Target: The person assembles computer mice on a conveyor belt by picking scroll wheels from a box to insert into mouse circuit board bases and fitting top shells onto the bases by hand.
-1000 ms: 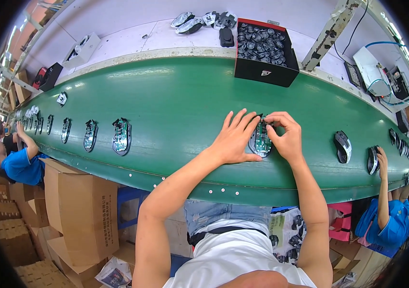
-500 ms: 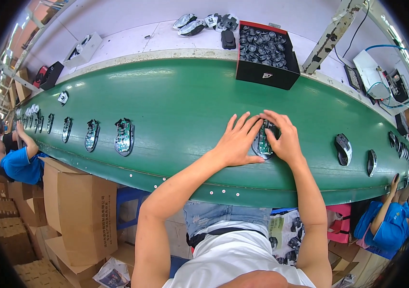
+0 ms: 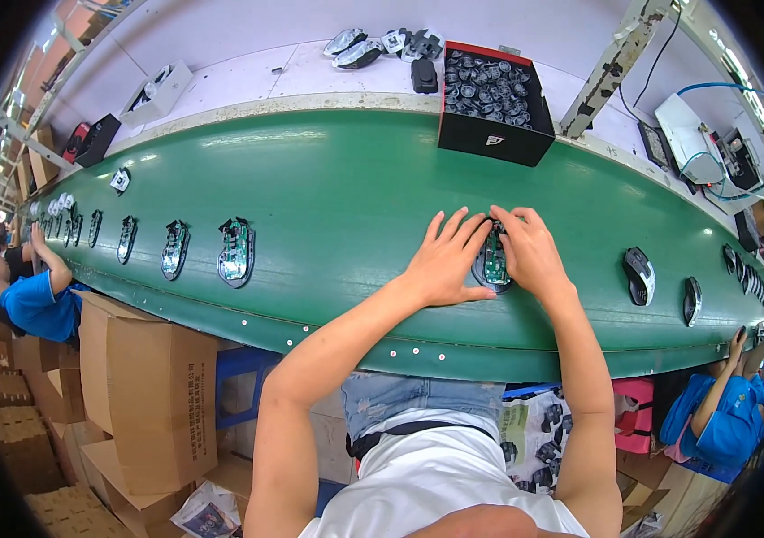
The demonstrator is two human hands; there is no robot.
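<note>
As the head view looks down, a person in a white shirt works with both bare hands at a long green bench (image 3: 337, 188). An open computer mouse (image 3: 495, 260) lies on it between the hands, right of the middle. The left hand (image 3: 440, 269) is spread wide along its left side, fingertips near its upper end and thumb by its lower edge. The right hand (image 3: 530, 255) is narrow, its fingers bent over the upper end; whether they pinch a small part cannot be told.

This mouse has its green circuit board exposed and no top shell, so its assembly looks unfinished. Off to the left, a row of open mice (image 3: 236, 254) also shows bare boards, apparently with work left on them. To the right, a covered mouse (image 3: 639, 276) has a black and silver shell and looks further along, as does a slimmer-looking one (image 3: 692, 301) beyond it.

The bench is smooth and slightly glossy, its edges bowed by the lens. At its far side, a black card box (image 3: 472, 141) with a red rim brims with small, dark, round parts (image 3: 490, 88). Beside it, on a pale shelf (image 3: 301, 70), rest curved, shiny grey shells (image 3: 360, 54).
</note>
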